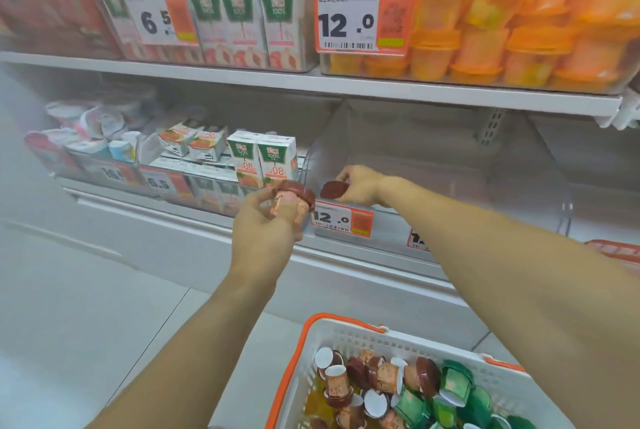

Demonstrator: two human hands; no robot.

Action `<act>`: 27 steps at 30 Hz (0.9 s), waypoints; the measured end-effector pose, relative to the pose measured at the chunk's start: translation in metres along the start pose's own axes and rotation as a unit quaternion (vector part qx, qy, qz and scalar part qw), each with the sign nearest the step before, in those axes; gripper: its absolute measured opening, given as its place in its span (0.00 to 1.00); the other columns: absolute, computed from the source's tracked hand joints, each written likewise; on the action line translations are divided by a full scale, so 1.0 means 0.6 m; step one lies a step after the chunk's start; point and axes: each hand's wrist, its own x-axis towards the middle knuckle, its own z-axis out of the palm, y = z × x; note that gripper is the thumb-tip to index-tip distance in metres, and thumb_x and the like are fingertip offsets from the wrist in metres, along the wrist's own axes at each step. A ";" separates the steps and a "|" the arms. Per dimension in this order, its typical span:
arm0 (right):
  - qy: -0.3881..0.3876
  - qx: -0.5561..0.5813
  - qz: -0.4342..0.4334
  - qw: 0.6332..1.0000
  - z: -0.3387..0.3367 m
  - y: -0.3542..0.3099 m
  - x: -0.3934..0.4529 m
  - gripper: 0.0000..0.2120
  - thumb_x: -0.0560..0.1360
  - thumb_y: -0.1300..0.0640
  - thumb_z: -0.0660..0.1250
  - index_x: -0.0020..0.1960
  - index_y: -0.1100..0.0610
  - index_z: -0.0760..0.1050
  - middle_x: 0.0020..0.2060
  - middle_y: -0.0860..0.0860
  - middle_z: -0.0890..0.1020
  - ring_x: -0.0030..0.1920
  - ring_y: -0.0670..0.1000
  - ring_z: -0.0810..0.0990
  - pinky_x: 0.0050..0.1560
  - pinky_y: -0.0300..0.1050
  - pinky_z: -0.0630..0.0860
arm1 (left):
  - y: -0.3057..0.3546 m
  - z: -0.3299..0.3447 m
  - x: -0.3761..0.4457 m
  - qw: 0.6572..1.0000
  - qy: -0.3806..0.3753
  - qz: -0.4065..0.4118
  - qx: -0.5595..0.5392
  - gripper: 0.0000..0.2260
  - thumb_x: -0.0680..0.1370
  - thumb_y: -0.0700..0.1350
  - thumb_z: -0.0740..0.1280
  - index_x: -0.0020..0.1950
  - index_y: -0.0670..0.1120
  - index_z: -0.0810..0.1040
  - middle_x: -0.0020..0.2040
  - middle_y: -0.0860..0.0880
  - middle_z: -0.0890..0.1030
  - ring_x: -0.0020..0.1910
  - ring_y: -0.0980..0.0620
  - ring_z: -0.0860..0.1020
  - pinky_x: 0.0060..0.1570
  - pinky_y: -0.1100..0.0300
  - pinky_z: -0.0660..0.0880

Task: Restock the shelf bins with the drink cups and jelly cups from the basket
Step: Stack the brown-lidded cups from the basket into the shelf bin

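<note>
Brown-lidded drink cups are what you've got in both hands right now. Your left hand (266, 231), centre frame, has fingers curled round one cup (293, 200), lid tipped toward the shelf, waiting just outside the bin. Your right hand (360, 186), a bit right of centre, pinches a second brown-lidded cup (334, 189) at the front lip of the clear bin (450, 186) on the lower shelf; only its lid shows, body hidden by your fingers. Looks like you're setting that one in first at the near left corner, w/ the left cup queued next, so both hands stay loaded per trip.

That bin looks nearly bare inside, so I'd judge restocking is at an early stage. Its front tag (343, 219) reads "12.0".

Basket (346, 331), white w/ orange rim, sits lower right of frame, below your right forearm, and holds more brown-lidded cups, green cups (457, 383) and something yellow-orange at the bottom, prob. jelly cups, can't confirm.

Other writing: upper-shelf tag (363, 18) at top centre reads "12.0" on the bin of orange cups (502, 30); tag (156, 18) at upper left reads "6.5". Juice cartons (263, 158) left of your bin show "100%". Lower-left tags are blurred; one seems to read "6.5". Small print isn't legible.
</note>
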 end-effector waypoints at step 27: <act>0.029 0.509 -0.107 0.853 -0.083 -0.018 -0.158 0.12 0.75 0.63 0.71 0.59 0.64 0.79 0.43 0.57 0.85 0.39 0.52 0.84 0.35 0.42 0.81 | 0.002 0.083 -0.045 0.945 -0.084 0.243 0.203 0.32 0.79 0.46 0.66 0.78 0.52 0.52 0.73 0.57 0.69 0.70 0.58 0.69 0.67 0.59 0.69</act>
